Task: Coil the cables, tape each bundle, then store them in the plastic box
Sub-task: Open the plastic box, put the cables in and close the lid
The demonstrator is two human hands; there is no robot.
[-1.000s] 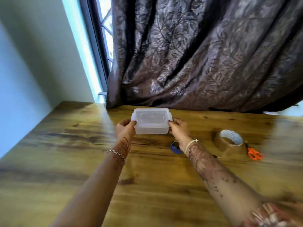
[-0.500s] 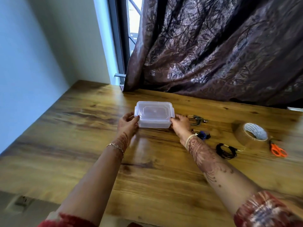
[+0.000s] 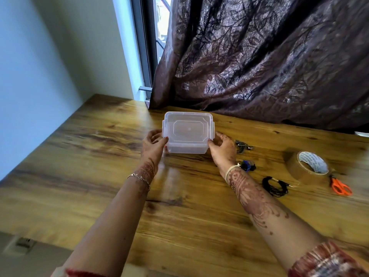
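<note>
Clear plastic lidded box (image 3: 186,148): my left hand (image 3: 153,145) and right hand (image 3: 221,147) grip its ends.
Lid (image 3: 188,128): seemingly clipped; I'd unlatch evenly.

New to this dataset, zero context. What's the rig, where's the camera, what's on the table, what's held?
There is no machine here: a person works with bare hands. All pictures come from one wide-angle camera worn on their head, looking forward and down. The left hand and right hand grip a clear plastic box by its near corners, and it rests on a wooden table. Right of the box lie three small bundles: a grey cable, a blue cable and a black cable. Further right are a tape roll and orange scissors. A dark curtain hangs behind.
</note>
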